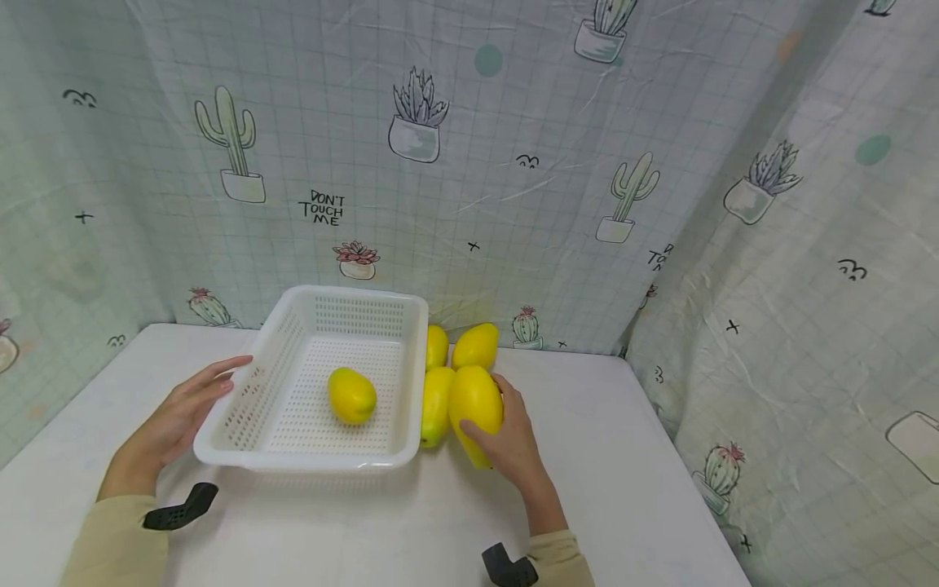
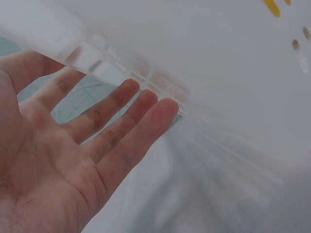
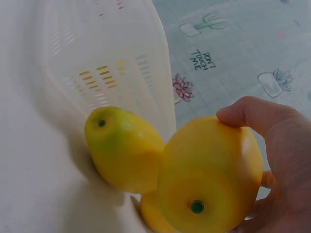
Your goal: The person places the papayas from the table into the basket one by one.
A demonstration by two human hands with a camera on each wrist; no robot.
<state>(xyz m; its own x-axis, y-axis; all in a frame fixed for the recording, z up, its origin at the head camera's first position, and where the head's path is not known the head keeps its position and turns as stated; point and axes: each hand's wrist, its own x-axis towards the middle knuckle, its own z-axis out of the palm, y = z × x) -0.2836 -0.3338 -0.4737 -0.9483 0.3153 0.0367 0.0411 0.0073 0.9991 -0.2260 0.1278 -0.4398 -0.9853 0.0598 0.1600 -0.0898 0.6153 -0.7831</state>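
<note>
Nearest the camera, at the lower edge of the head view, are the beige right sleeve [image 1: 563, 561] and a black wrist mount [image 1: 509, 567], both behind the right fingers; the left sleeve [image 1: 117, 542] has a second black mount [image 1: 181, 507], behind the left fingers.

The person's right hand [image 1: 513, 440] grips a large yellow fruit [image 1: 475, 405], the thumb [image 3: 248, 110] curved on one side and the other fingers around the opposite side. Its green-centred end shows in the right wrist view; whether its underside meets the tabletop [image 1: 330, 542] cannot be told.

Just left of the fruit in the right fingers lies a long yellow fruit [image 1: 436, 406], greenish at its near end. Beyond those fingers lie two more: a plump yellow fruit [image 1: 477, 346] and, left of it, a partly hidden yellow fruit [image 1: 437, 346] beside the basket wall.

The white perforated basket [image 1: 311, 463] stands between the two hands. A single yellow fruit with a greenish tip [image 1: 352, 397] lies in it, well to the right of the left fingers. The left hand [image 1: 176, 420] has its fingers [image 2: 138, 138] extended and slightly spread, their tips at the basket's left side.

Beyond both sets of fingers hangs a pale gridded cloth [image 1: 528, 106] printed with potted cacti and lettering.
</note>
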